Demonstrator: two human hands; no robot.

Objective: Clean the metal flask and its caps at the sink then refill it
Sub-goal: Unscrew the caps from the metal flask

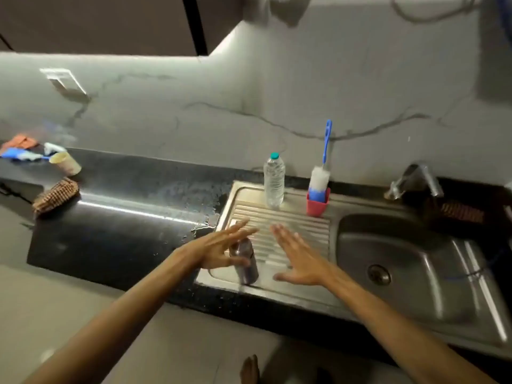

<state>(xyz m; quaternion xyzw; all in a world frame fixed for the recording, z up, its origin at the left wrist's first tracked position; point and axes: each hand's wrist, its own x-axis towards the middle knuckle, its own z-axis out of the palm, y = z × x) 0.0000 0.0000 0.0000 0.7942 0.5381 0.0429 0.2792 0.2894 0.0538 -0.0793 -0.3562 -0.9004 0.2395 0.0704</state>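
1. Dark bench (pixel 110 231), wet near the steel sink (pixel 401 259).
2. Ribbed drainboard (pixel 291 225) carrying a water bottle (pixel 274 181) and a red cup (pixel 318 203) with a brush (pixel 320 176).
3. Left hand (pixel 219 249) spread, fingers loose, in front of the flask (pixel 245 261); contact unclear.
4. Right hand (pixel 299 257) spread flat, empty, just beside the flask.
5. Flask upright at the drainboard's near edge, between both hands.
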